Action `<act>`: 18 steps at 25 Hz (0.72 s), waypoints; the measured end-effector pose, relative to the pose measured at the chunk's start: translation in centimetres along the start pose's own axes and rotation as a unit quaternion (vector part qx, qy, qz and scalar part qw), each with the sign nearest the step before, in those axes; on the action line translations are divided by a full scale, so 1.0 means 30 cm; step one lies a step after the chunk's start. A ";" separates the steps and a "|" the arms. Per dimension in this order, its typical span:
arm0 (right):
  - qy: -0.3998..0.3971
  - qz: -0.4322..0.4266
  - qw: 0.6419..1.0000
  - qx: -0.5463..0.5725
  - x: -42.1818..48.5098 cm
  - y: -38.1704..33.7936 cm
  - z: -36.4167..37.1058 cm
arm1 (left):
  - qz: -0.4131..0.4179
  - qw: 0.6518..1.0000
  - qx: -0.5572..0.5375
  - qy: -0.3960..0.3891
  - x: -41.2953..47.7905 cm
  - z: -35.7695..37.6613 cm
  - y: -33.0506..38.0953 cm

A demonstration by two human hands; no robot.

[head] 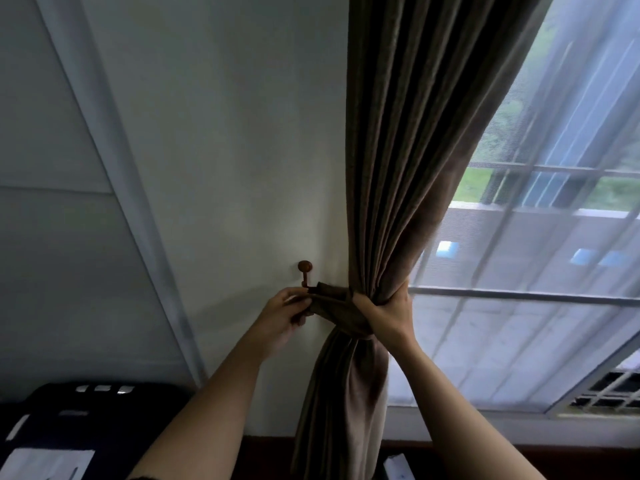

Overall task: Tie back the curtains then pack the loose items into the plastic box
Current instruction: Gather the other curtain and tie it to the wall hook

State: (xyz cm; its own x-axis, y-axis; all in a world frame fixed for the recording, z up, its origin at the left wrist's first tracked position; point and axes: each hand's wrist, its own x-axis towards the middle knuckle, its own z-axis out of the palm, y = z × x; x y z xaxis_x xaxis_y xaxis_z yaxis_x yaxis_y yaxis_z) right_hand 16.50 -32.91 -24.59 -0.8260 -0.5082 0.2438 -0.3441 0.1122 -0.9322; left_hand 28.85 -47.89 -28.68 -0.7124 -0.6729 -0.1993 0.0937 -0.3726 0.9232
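Right grip point(391, 313) clamps the upright curtain point(398, 133); left grip point(280, 317) pinches the tieback point(343, 311), stretched toward the hook point(304, 268).

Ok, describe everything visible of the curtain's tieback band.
The tieback is a brown fabric band, matching the curtain, wrapped around its gathered folds. The left hand pinches its end just below the wooden wall hook; the right hand grips the bundle beside it. Whether it's hooked is unclear.
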 end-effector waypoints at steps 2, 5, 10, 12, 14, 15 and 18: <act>0.006 -0.001 1.000 0.004 -0.004 0.002 0.015 | -0.041 0.998 -0.050 -0.005 0.014 -0.031 -0.015; 0.023 -0.006 1.000 -0.001 0.001 0.000 0.030 | -0.060 0.993 -0.101 0.001 0.038 -0.051 -0.017; 0.075 0.018 0.997 -0.005 -0.020 -0.025 0.095 | -0.051 0.976 -0.182 0.106 0.109 0.053 -0.021; 0.096 0.022 0.995 0.001 -0.028 -0.027 0.110 | -0.021 0.979 -0.066 0.193 0.117 0.088 -0.037; 0.108 0.027 0.994 -0.002 -0.035 -0.026 0.123 | 0.033 0.967 0.081 0.241 0.109 0.091 -0.046; 0.109 0.031 0.994 -0.001 -0.038 -0.026 0.127 | 0.072 0.957 0.142 0.243 0.101 0.089 -0.048; 0.104 0.036 0.994 0.000 -0.044 -0.032 0.137 | 0.182 0.909 0.287 0.242 0.108 0.082 -0.067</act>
State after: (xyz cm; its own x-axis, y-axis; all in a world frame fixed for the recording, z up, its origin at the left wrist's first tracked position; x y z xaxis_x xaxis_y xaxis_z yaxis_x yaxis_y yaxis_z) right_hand 19.75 -35.85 -25.13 -0.9233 -0.3108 0.2258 -0.2802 0.1428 -0.9493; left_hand 24.66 -47.75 -30.37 -0.3049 -0.9388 0.1601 -0.2154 0.2317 0.9487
